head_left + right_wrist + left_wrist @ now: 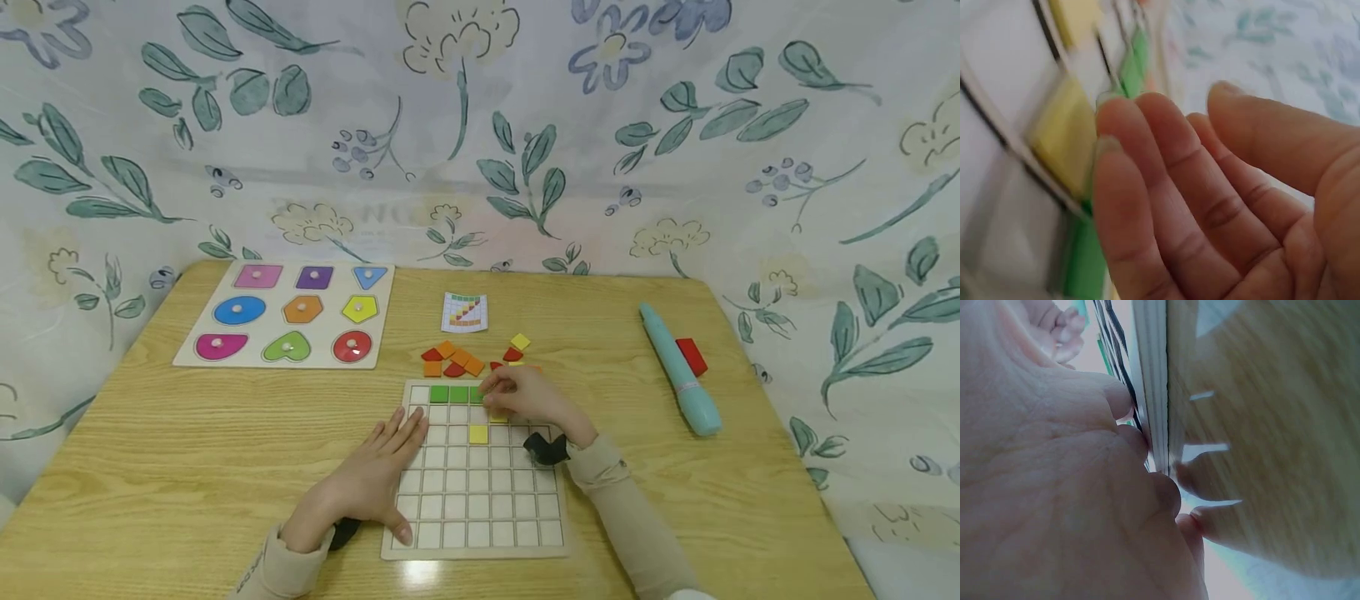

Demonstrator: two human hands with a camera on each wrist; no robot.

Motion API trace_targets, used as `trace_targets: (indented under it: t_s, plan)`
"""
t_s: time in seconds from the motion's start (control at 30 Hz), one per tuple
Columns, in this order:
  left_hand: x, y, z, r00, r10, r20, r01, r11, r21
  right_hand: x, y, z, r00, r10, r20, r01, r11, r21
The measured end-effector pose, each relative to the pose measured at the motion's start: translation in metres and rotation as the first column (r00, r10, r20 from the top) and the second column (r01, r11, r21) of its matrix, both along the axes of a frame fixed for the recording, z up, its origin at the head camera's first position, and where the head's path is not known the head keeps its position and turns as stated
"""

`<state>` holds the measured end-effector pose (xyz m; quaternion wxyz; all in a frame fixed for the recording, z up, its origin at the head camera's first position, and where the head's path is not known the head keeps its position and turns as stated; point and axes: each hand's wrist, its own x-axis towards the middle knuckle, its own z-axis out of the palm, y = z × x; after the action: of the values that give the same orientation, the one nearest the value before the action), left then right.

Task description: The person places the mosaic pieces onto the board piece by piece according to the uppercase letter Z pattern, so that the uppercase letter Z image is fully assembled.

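Note:
A square wooden grid board (pixel 480 508) lies flat on the table. My left hand (pixel 367 479) rests on its left edge with fingers spread; in the left wrist view its fingertips lie along the board's side edge. Green square tiles (pixel 459 394) fill part of the top row. A yellow tile (pixel 478 434) sits lower in the grid, and another is partly hidden under my right hand (pixel 528 396). That hand is over the top row, fingertips right at the green tiles. In the right wrist view nothing shows between its thumb and loosely bent fingers, beside a yellow tile (pixel 1066 137).
Loose orange, red and yellow pieces (pixel 453 360) lie behind the board, below a small pattern card (pixel 464 312). A shape puzzle board (pixel 342 279) is at the back left. To the right lie a teal wand-shaped object (pixel 678 371) and a red block (pixel 692 357). A floral cloth hangs behind.

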<state>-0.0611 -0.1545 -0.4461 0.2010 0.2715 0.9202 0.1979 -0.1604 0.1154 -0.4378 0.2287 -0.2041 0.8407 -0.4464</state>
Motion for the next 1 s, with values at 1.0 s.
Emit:
trace_targets:
  t_s: [1.0]
  plan:
    - [0.001,-0.001,0.0,1.0,-0.02,-0.019,0.019,1.0,-0.021,-0.046,0.055,-0.017,0.928,-0.268,-0.259,0.295,0.953,0.072]
